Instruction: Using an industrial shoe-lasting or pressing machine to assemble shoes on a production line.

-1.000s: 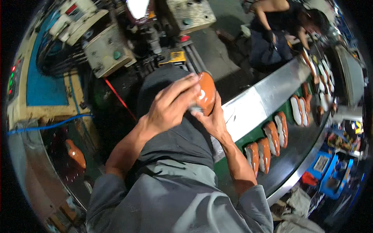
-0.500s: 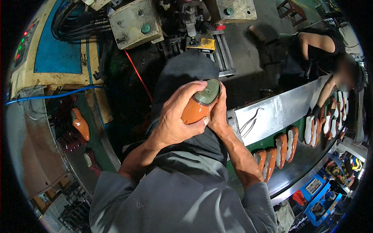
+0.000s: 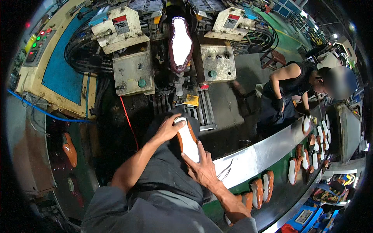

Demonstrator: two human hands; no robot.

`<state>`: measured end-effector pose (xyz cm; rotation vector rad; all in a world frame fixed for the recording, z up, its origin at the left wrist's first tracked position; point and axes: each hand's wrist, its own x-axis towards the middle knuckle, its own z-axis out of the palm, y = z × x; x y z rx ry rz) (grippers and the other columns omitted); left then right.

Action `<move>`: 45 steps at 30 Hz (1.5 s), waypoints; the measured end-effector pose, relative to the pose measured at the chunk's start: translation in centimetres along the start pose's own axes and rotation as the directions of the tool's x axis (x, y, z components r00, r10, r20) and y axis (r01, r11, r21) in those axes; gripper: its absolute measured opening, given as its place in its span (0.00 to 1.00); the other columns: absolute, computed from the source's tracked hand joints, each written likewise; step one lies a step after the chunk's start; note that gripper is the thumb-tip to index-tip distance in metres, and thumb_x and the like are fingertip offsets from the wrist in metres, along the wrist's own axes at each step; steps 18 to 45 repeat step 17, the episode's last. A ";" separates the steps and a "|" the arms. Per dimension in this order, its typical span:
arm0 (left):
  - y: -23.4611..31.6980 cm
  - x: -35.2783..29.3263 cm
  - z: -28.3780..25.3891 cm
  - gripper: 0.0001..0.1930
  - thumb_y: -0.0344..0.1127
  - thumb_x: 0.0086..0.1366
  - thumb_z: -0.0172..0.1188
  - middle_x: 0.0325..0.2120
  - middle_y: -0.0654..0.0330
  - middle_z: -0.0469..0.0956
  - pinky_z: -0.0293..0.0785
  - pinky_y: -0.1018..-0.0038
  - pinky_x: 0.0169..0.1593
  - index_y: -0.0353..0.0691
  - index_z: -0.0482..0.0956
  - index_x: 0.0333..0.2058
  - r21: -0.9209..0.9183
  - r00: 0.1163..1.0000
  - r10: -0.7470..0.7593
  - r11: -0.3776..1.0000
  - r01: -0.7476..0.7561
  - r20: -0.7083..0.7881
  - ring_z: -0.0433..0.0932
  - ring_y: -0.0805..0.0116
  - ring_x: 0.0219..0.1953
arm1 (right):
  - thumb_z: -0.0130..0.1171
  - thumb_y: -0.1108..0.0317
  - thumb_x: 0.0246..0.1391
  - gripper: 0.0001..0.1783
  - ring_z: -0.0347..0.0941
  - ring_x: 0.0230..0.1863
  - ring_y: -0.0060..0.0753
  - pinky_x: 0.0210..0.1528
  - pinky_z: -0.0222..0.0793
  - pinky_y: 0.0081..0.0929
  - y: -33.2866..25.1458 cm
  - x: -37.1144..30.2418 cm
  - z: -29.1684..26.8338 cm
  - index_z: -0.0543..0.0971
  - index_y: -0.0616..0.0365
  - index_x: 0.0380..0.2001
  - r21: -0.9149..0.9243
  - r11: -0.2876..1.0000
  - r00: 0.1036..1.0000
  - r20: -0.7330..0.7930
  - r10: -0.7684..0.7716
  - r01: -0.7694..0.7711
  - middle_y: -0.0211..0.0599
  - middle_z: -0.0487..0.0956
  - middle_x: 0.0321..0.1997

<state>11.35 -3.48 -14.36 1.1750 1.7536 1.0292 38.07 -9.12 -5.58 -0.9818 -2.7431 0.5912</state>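
I hold an orange-brown shoe (image 3: 188, 140) with its white sole side up, over my dark apron. My left hand (image 3: 168, 128) grips its far end, near the toe. My right hand (image 3: 202, 167) supports the near end from below and the right. Straight ahead on the machine, another shoe (image 3: 181, 42) stands clamped upright with its white insole facing me.
A lasting machine (image 3: 132, 58) with hoses, green buttons and a control panel fills the front. A conveyor (image 3: 248, 159) on my right carries several orange shoes. Another person (image 3: 289, 87) bends over it farther along. An orange shoe (image 3: 70, 149) lies at left.
I have turned the shoe from its upper side to sole side up, and lowered it. My view has tilted toward the machine ahead.
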 end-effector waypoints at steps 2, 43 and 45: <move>1.0 1.2 0.1 0.22 0.44 0.78 0.63 0.52 0.46 0.88 0.80 0.60 0.58 0.32 0.84 0.59 0.078 0.996 0.085 0.994 -0.082 -0.027 0.86 0.53 0.56 | 0.76 0.66 0.50 0.44 0.72 0.59 0.71 0.58 0.81 0.53 0.8 0.7 -0.4 0.79 0.24 0.72 0.013 1.000 1.000 0.007 0.005 -0.005 0.71 0.51 0.83; 16.6 24.8 -12.4 0.57 0.63 0.71 0.69 0.81 0.53 0.59 0.46 0.57 0.84 0.53 0.41 0.85 -0.763 0.999 -0.041 0.646 0.034 0.010 0.60 0.57 0.80 | 0.74 0.67 0.54 0.40 0.59 0.81 0.75 0.76 0.63 0.63 5.6 13.1 -13.0 0.79 0.38 0.73 0.073 0.994 0.951 -0.290 0.104 -0.087 0.73 0.52 0.84; 16.6 24.8 -12.4 0.57 0.63 0.71 0.69 0.81 0.53 0.59 0.46 0.57 0.84 0.53 0.41 0.85 -0.763 0.999 -0.041 0.646 0.034 0.010 0.60 0.57 0.80 | 0.74 0.67 0.54 0.40 0.59 0.81 0.75 0.76 0.63 0.63 5.6 13.1 -13.0 0.79 0.38 0.73 0.073 0.994 0.951 -0.290 0.104 -0.087 0.73 0.52 0.84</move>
